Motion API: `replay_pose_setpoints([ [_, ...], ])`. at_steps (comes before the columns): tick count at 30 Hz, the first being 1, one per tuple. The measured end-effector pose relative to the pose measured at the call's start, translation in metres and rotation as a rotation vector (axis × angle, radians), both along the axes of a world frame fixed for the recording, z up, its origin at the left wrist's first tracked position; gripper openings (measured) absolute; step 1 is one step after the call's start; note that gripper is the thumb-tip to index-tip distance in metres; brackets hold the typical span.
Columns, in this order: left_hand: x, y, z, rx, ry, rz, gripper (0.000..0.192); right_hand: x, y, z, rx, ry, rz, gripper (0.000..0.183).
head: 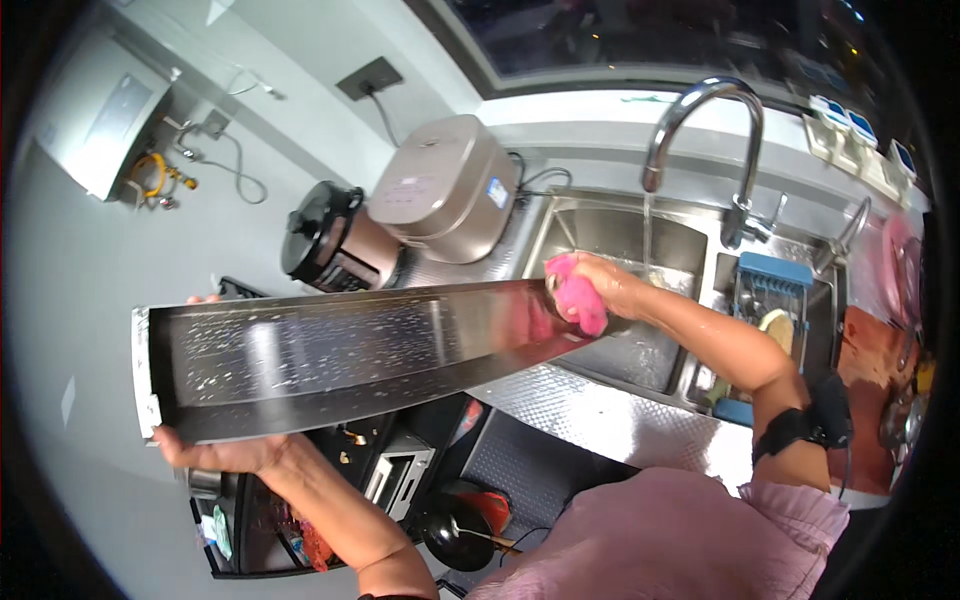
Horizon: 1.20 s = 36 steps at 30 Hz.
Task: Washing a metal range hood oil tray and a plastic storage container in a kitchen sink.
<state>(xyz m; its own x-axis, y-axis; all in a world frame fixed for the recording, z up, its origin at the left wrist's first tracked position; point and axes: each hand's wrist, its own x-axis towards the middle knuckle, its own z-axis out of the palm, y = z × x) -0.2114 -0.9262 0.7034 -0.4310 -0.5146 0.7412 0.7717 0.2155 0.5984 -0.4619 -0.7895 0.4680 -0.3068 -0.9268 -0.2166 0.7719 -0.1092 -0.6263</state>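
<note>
A long stainless-steel trough (360, 356), wet with many droplets, is held tilted across my front. My left hand (225, 454) supports its left end from below, by the white end piece (141, 367); fingertips show past the far edge. In my right hand (611, 285) is a bunched pink cloth (576, 296), pressed against the trough's right end over the sink. Water (647, 232) runs from the chrome faucet (739, 82) into the steel sink basin (600, 232) behind that hand.
A rice cooker (442, 187) and a black-lidded electric cooker (337, 240) stand behind the trough. Beside the basin, a blue-ended rack (772, 266) holds a sponge-like item (778, 330). Below are dark shelving (255, 517) and a black pan (454, 532).
</note>
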Motion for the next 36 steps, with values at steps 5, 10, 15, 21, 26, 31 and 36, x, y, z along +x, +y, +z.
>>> replay_pose_setpoints([
  [5,0.001,-0.006,0.001,0.016,0.078,-0.063,0.058,0.06,-0.039,0.108,-0.417,0.846,-0.028,0.043],
  [10,-0.009,0.007,0.004,0.174,0.195,0.167,0.045,0.139,-0.082,0.234,-0.848,0.92,-0.086,0.038],
  [15,-0.008,-0.007,0.001,0.201,0.176,0.233,0.053,0.173,-0.136,0.23,-1.179,1.2,-0.572,0.022],
  [21,-0.006,-0.006,-0.001,0.162,0.168,0.254,0.026,0.116,-0.101,0.161,-0.915,1.582,-0.153,0.02],
  [26,-0.011,0.01,0.004,0.147,0.153,0.158,0.04,0.114,-0.107,0.176,-1.05,1.624,-0.6,0.01],
  [31,0.0,0.003,0.004,0.097,0.19,0.114,0.042,0.159,-0.134,0.253,-1.009,1.79,-0.999,0.009],
  [36,-0.009,0.01,0.004,0.173,0.143,0.095,0.052,0.149,-0.129,0.263,-0.758,1.974,-1.086,0.014],
])
